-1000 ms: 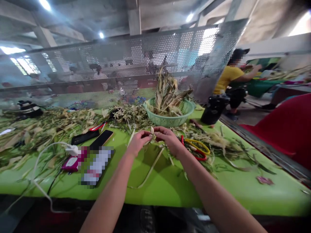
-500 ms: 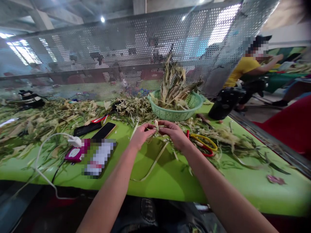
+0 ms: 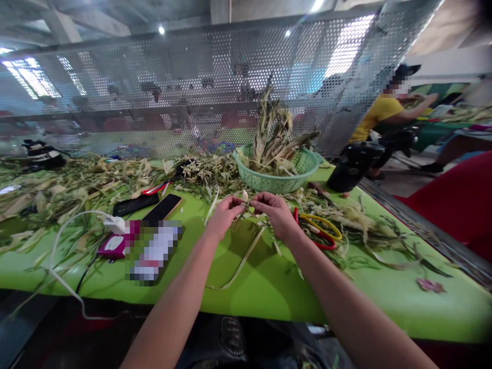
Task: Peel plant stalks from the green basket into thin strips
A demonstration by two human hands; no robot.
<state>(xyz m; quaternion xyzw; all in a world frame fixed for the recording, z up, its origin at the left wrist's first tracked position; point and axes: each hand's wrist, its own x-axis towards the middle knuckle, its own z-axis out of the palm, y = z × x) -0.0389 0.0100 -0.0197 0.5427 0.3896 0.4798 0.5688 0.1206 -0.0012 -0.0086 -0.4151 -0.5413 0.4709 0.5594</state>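
Observation:
My left hand [image 3: 226, 215] and my right hand [image 3: 274, 212] meet above the green table [image 3: 269, 287], both pinched on a pale dried leaf strip [image 3: 246, 199]. A long tail of that strip [image 3: 242, 264] hangs down and curls onto the table between my forearms. Red and yellow scissors [image 3: 321, 231] lie just right of my right hand. A green basket [image 3: 279, 177] full of dried leaves stands behind my hands.
Dried leaf scraps [image 3: 77, 187] cover the table's back and left. Two phones [image 3: 163, 207], a pink device [image 3: 115, 245] with a white cable and a blurred item lie at the left. A perforated metal screen [image 3: 192, 87] rises behind. A person in yellow [image 3: 378, 115] works at the right.
The view has tilted slightly between frames. My hands stay together on the leaf strip, with only small finger movements.

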